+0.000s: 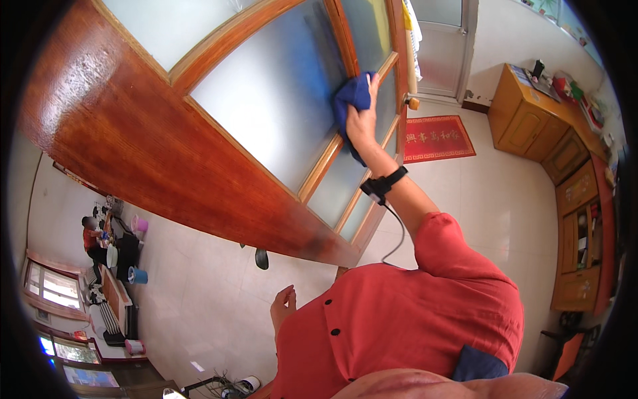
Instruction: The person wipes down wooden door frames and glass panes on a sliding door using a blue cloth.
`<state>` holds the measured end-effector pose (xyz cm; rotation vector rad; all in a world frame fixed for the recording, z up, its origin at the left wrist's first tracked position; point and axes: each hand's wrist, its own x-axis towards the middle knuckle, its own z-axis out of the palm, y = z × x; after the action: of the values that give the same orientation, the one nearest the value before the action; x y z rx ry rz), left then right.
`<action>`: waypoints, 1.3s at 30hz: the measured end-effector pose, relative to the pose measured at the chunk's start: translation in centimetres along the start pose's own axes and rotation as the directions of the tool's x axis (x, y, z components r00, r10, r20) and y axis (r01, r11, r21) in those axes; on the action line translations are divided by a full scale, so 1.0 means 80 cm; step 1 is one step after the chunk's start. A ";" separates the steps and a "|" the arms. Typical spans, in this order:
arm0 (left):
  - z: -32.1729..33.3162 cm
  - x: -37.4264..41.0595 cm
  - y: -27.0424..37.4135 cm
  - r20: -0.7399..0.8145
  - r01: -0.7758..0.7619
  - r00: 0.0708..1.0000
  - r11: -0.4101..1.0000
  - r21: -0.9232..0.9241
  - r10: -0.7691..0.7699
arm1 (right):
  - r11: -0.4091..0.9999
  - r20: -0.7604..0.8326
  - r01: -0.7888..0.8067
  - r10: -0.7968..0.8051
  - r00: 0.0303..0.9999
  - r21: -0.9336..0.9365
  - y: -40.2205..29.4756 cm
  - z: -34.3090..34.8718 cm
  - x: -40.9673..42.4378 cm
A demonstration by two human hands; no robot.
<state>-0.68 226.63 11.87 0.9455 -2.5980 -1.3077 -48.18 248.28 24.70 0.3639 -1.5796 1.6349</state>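
Observation:
My right hand [363,119] holds a dark blue cloth [353,97] against a wooden door [149,154] with frosted glass panes. The cloth lies over a wooden glazing bar between a large pane [259,104] and narrower panes, and its lower end hangs below my palm. A black strap [386,184] with a cable is around my right wrist. My left hand [284,305] is low beside my red shirt [398,319], away from the door, its fingers loosely curled with nothing visible between them. Part of it is hidden behind my torso.
A door knob [412,103] sticks out at the door's far edge, near a red mat [438,138] on the tiled floor. Wooden cabinets [523,127] line the right wall. At far left, a person [90,237] sits near a blue bucket [137,275]. A plant [224,385] stands at the bottom.

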 end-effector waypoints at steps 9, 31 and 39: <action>0.010 0.019 0.013 0.028 -0.074 0.997 0.997 -0.009 0.074 | 0.874 0.349 0.402 -0.479 0.805 0.273 -0.168 0.026 -0.066; -0.005 0.012 0.033 0.041 -0.110 0.993 0.994 0.016 0.109 | 0.882 0.420 0.411 -0.471 0.776 0.230 -0.088 -0.027 -0.034; 0.004 -0.010 -0.019 0.024 -0.040 0.999 0.999 -0.007 0.041 | 0.921 0.058 0.366 -0.376 0.925 0.135 -0.169 0.066 0.117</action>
<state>0.61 226.63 10.67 0.8768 -2.6141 -1.3250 -46.21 245.05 41.55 0.7584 -1.3706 1.4354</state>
